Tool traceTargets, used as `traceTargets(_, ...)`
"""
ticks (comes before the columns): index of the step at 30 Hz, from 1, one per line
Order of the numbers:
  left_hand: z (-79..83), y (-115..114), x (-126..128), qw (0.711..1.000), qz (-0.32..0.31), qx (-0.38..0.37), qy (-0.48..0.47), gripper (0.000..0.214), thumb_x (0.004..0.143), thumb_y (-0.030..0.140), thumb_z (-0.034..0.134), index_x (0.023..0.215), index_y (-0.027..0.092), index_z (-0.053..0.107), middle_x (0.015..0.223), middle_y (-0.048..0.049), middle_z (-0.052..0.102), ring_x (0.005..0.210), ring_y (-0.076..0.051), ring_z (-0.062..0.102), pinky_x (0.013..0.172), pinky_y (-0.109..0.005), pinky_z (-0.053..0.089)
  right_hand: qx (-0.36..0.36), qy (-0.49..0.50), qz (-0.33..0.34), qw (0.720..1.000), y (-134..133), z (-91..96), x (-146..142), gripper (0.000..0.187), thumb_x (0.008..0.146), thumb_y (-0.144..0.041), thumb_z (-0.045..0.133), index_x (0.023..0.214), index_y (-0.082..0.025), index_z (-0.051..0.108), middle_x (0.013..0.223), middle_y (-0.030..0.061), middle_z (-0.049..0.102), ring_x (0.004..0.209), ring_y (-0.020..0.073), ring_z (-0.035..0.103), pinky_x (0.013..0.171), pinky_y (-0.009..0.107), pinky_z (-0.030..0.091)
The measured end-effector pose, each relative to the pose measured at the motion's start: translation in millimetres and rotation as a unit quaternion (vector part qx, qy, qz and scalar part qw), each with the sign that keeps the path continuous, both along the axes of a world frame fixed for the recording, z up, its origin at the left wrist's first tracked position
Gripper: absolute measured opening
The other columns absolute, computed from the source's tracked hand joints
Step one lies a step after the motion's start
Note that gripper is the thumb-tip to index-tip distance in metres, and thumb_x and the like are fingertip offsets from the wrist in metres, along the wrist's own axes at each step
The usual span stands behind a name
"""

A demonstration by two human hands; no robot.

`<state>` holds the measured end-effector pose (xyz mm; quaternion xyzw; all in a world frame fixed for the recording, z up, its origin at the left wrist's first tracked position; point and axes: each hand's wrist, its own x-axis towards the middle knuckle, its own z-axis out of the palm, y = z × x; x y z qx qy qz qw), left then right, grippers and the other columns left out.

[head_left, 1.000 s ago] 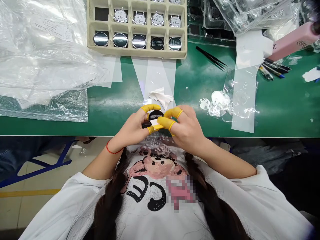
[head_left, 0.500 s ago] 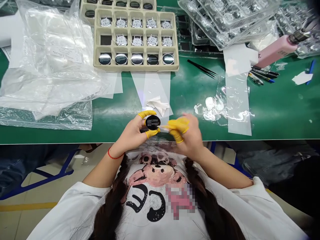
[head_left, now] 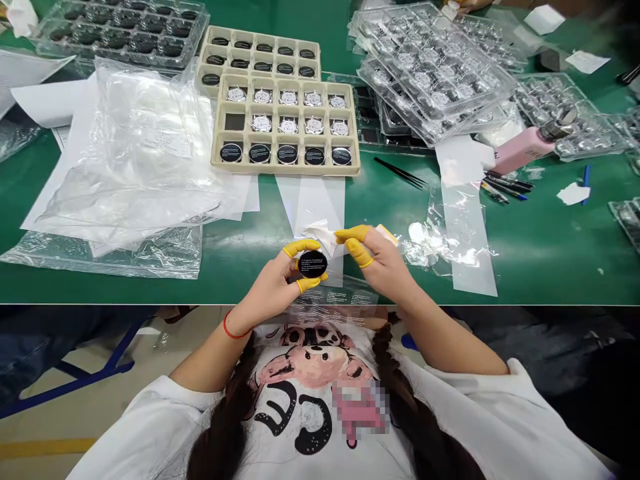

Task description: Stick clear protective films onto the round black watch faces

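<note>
My left hand (head_left: 277,283) pinches a round black disc with white print (head_left: 313,264) between thumb and forefinger, both in yellow finger cots, just over the green table's near edge. My right hand (head_left: 383,263), also in yellow cots, is up beside it to the right, its thumb and forefinger closed on a crumpled white wipe (head_left: 320,235). A clear film strip (head_left: 311,197) lies on the table under the wipe.
A beige compartment tray (head_left: 286,170) holds rows of round discs straight ahead, with a second one behind. Clear plastic bags (head_left: 130,167) lie left. Black tweezers (head_left: 400,172), peeled film scraps (head_left: 440,240), a pink bottle (head_left: 525,150), pens and stacked clear blister trays (head_left: 435,67) lie right.
My right hand let go of the disc and moved up and right to the white wipe. The left hand kept hold of the disc. The view tilted up, showing more of the table.
</note>
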<state>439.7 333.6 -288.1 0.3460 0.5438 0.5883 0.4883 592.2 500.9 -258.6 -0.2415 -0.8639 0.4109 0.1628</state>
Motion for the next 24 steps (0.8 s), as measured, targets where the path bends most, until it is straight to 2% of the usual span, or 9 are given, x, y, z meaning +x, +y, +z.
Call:
traceTargets(2, 2.2, -1.8, -5.4, 1.0, 0.002, 0.006, 0.014, 0.046, 0.088, 0.029, 0.076, 0.13, 0.025, 0.059, 0.113, -0.0049, 0.075, 0.1, -0.019, 0.076, 0.092, -0.031, 0.058, -0.114, 0.0, 0.081, 0.99, -12.0, 6.7, -19.0, 0.037, 0.095, -0.05, 0.055, 0.114, -0.021, 0.068, 0.11, 0.0086, 0.073, 0.103, 0.0223, 0.066, 0.097, 0.043, 0.052)
traceTargets(5, 5.6, -7.1, -15.4, 1.0, 0.012, -0.004, 0.009, 0.055, 0.088, 0.03, 0.075, 0.139, 0.026, 0.053, 0.117, -0.0065, 0.076, 0.103, -0.02, 0.075, 0.092, -0.032, 0.057, -0.212, -0.02, 0.142, 0.967, -12.0, 14.8, -47.3, 0.035, 0.085, -0.042, 0.066, 0.112, -0.018, 0.065, 0.104, 0.0073, 0.071, 0.093, 0.0193, 0.065, 0.091, 0.04, 0.054)
traceTargets(9, 4.1, -15.2, -26.6, 0.995, 0.081, -0.046, -0.027, 0.07, 0.09, 0.034, 0.073, 0.148, 0.019, 0.039, 0.098, -0.0065, 0.08, 0.1, -0.021, 0.075, 0.095, -0.035, 0.055, -0.239, -0.004, 0.113, 0.965, 21.0, 39.3, -103.4, 0.027, 0.08, -0.034, 0.072, 0.1, -0.018, 0.064, 0.096, 0.0048, 0.068, 0.086, 0.0166, 0.062, 0.083, 0.036, 0.052)
traceTargets(11, 0.1, -17.7, -29.3, 0.993, 0.097, -0.059, -0.04, 0.064, 0.09, 0.034, 0.071, 0.144, 0.016, 0.043, 0.098, -0.0083, 0.08, 0.1, -0.021, 0.075, 0.093, -0.034, 0.055, -0.179, 0.027, 0.07, 0.981, 42.8, 52.0, -146.9, 0.024, 0.082, -0.029, 0.072, 0.1, -0.017, 0.062, 0.092, 0.0036, 0.065, 0.083, 0.0154, 0.061, 0.079, 0.033, 0.05)
traceTargets(13, -4.2, -19.1, -29.9, 0.994, 0.086, -0.062, -0.033, 0.054, 0.092, 0.032, 0.068, 0.14, 0.016, 0.05, 0.103, -0.01, 0.08, 0.102, -0.021, 0.074, 0.091, -0.033, 0.055, -0.061, 0.038, 0.03, 0.997, 61.9, 55.9, -198.3, 0.02, 0.086, -0.023, 0.07, 0.103, -0.016, 0.061, 0.085, 0.0019, 0.062, 0.078, 0.0142, 0.056, 0.076, 0.031, 0.047)
traceTargets(16, -7.9, -20.6, -29.0, 0.996, 0.059, -0.067, 0.009, 0.044, 0.094, 0.029, 0.062, 0.136, 0.018, 0.057, 0.109, -0.0107, 0.08, 0.105, -0.022, 0.074, 0.092, -0.035, 0.055, 0.119, -0.001, -0.011, 0.993, 79.6, 42.0, -273.4, 0.021, 0.095, -0.022, 0.063, 0.114, -0.015, 0.061, 0.092, 0.0045, 0.064, 0.084, 0.0164, 0.056, 0.08, 0.032, 0.045)
traceTargets(18, -8.4, -21.8, -28.8, 0.996, 0.049, -0.067, 0.034, 0.041, 0.096, 0.029, 0.059, 0.136, 0.019, 0.058, 0.111, -0.01, 0.08, 0.107, -0.022, 0.074, 0.097, -0.038, 0.056, 0.184, -0.057, 0.006, 0.981, 84.0, 27.1, -310.0, 0.026, 0.1, -0.027, 0.055, 0.121, -0.013, 0.061, 0.102, 0.0085, 0.067, 0.09, 0.0188, 0.058, 0.081, 0.032, 0.045)
traceTargets(21, -8.1, -24.1, -29.5, 0.996, 0.035, -0.063, 0.051, 0.039, 0.098, 0.029, 0.056, 0.137, 0.021, 0.058, 0.113, -0.0084, 0.08, 0.11, -0.022, 0.074, 0.103, -0.04, 0.056, 0.225, -0.097, 0.039, 0.969, 86.1, 13.8, -333.5, 0.029, 0.101, -0.027, 0.049, 0.121, -0.014, 0.065, 0.114, 0.0126, 0.068, 0.101, 0.0227, 0.06, 0.084, 0.032, 0.046)
traceTargets(24, -7.7, -26.5, -30.6, 0.996, 0.029, -0.062, 0.063, 0.039, 0.099, 0.029, 0.054, 0.138, 0.022, 0.058, 0.114, -0.0084, 0.08, 0.111, -0.021, 0.074, 0.102, -0.039, 0.057, 0.266, -0.111, 0.035, 0.957, 92.0, 17.6, -326.9, 0.031, 0.101, -0.019, 0.043, 0.118, -0.012, 0.069, 0.123, 0.0177, 0.065, 0.116, 0.0287, 0.058, 0.094, 0.039, 0.045)
